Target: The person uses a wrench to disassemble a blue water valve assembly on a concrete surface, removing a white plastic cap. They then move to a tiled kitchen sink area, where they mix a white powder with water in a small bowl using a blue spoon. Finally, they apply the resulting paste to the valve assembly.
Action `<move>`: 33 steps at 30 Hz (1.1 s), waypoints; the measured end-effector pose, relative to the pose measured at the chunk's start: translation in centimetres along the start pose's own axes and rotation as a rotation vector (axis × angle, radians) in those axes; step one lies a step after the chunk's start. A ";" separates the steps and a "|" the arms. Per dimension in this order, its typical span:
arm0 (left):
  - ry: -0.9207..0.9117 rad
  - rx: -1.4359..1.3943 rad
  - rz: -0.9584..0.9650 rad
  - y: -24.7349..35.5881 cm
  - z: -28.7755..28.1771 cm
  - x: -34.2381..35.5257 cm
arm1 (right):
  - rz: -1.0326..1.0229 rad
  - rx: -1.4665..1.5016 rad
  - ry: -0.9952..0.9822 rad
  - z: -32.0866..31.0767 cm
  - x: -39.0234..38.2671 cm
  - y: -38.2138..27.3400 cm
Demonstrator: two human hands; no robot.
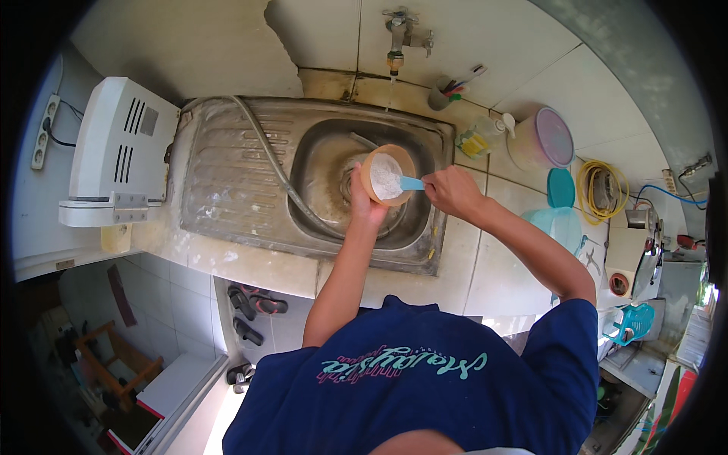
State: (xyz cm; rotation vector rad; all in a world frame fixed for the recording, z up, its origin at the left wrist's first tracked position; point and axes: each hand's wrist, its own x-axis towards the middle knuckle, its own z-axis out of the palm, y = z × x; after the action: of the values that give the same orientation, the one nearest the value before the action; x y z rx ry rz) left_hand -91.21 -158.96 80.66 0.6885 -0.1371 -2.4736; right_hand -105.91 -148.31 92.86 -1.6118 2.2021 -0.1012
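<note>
My left hand (365, 199) holds an orange-tan bowl (403, 158) of white powder (385, 171) over the steel sink basin (318, 159). In my right hand (451, 189) is the handle of a light blue spoon or scoop (412, 183), its head at the powder. A thin stream runs from the wall tap (395, 57) behind the bowl. A grey hose (262, 140) crosses the drainboard (227, 197) and curves into the basin.
A white appliance (117, 144) stands left of the drainboard. Along the right are a brush cup (440, 98), a pump bottle (478, 140), a lidded tub (542, 140), a teal container (547, 227) and a coiled yellow hose (599, 182). Sandals (269, 303) lie below the counter.
</note>
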 end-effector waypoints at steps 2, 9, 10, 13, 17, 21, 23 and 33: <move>0.083 0.002 0.074 -0.9 0.0 0.6 | 0.088 0.216 -0.053 1.2 -0.6 -1.6; 0.111 -0.110 -0.068 -0.5 0.6 0.6 | -0.091 0.133 0.240 1.4 0.7 -2.6; 0.090 -0.103 -0.106 -0.1 0.8 0.4 | -0.167 0.015 0.216 0.7 0.3 -2.8; 0.010 -0.093 -0.232 0.6 1.0 0.3 | -0.410 -0.276 0.155 -1.7 -0.7 -3.5; -0.031 -0.084 -0.335 1.3 1.1 0.0 | -0.667 -0.426 0.143 -4.8 3.9 -3.8; -0.056 -0.026 -0.293 2.3 -0.2 0.5 | -0.457 -0.363 0.240 -4.3 6.4 -0.6; -0.028 0.019 -0.221 2.8 0.2 0.8 | -0.230 -0.277 0.096 -3.5 4.9 -0.4; 0.073 -0.029 -0.018 1.7 2.0 6.7 | -0.122 0.219 0.246 -0.2 5.0 -2.5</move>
State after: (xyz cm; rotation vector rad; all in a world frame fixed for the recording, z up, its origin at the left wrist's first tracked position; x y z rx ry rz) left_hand -96.11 -164.14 79.76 0.7700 -0.0672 -2.4585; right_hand -105.02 -153.83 92.33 -1.6809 2.1746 -0.5839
